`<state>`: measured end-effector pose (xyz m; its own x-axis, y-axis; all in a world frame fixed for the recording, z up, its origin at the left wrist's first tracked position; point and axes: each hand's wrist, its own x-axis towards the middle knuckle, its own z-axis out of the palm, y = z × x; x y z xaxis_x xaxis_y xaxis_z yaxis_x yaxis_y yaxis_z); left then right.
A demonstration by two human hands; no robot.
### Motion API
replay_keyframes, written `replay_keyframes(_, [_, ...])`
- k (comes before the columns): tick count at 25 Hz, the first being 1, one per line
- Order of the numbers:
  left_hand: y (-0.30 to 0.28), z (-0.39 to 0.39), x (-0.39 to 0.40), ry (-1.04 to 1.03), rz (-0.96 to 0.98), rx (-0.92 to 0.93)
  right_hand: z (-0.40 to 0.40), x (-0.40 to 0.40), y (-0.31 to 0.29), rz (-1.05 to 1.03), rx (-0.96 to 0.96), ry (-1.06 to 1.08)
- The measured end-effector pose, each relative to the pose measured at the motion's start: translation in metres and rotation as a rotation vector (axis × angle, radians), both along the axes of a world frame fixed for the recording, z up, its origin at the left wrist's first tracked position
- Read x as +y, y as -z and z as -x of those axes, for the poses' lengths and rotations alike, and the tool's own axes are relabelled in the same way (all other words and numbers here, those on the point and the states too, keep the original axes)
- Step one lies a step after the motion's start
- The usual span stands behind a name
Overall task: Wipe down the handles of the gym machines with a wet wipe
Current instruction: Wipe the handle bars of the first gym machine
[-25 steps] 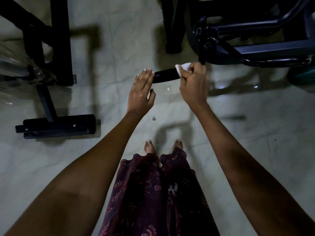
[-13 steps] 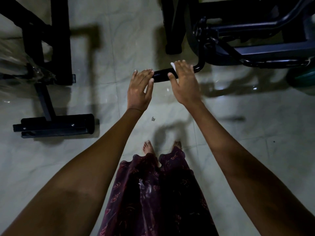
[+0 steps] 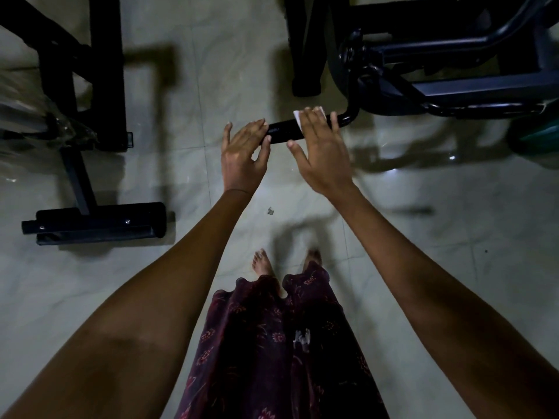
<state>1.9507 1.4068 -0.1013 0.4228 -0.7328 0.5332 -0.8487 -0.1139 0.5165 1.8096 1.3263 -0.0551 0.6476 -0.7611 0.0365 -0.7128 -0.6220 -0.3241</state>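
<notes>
Now we press the wet wipe point(image 3: 298, 117) flat onto the handle point(image 3: 282, 132) under our open right hand point(image 3: 322, 149); our left hand point(image 3: 243, 154), open, steadies the handle's left end. Ungripped, the wipe could slip off.

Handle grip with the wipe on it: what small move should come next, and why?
Probably slide the right hand, whose straight fingers press the wet wipe flat on the black handle, toward the free end by the left hand. That stretch of grip lies bare between the hands, and the left fingers at the tip seem to steady it.
</notes>
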Motion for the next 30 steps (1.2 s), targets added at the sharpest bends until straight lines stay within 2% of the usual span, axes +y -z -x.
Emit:
replay_keyframes(2, [0.0,-0.001,0.0,-0.001,-0.012,0.008,0.014,0.005,0.001,0.018,-0.036,-0.06])
replay_keyframes(7, [0.0,0.003,0.0,-0.023,0.008,0.052,-0.003,0.002,-0.001,-0.041,-0.071,0.093])
replay_keyframes(10, [-0.004,0.006,0.001,-0.034,-0.004,0.093,-0.007,0.017,-0.003,-0.139,-0.087,-0.002])
replay_keyframes(13, [-0.005,0.006,0.001,-0.032,-0.009,0.098,0.018,0.02,0.001,-0.043,0.007,-0.074])
replay_keyframes(16, [-0.006,0.01,0.001,-0.044,-0.007,0.116,0.01,0.006,0.0,-0.047,0.035,0.061])
replay_keyframes(18, [-0.009,0.009,0.0,-0.04,-0.022,0.184,-0.007,0.002,-0.004,-0.105,0.011,0.059])
replay_keyframes(22, [-0.022,0.006,0.005,0.03,-0.107,0.407,-0.002,0.014,0.005,0.011,0.018,-0.13])
replay_keyframes(24, [-0.031,0.005,0.006,0.04,-0.102,0.679,0.003,0.008,0.01,0.055,0.015,-0.048])
replay_keyframes(26, [-0.04,0.002,0.004,0.018,-0.1,1.036,-0.007,0.005,0.007,0.023,-0.022,0.084])
replay_keyframes(27, [-0.041,-0.002,0.003,0.011,-0.109,1.151,-0.014,0.009,0.005,0.002,-0.036,0.088])
replay_keyframes(30, [-0.038,-0.012,0.001,0.036,-0.137,1.277,-0.019,0.024,0.01,0.058,-0.054,-0.094])
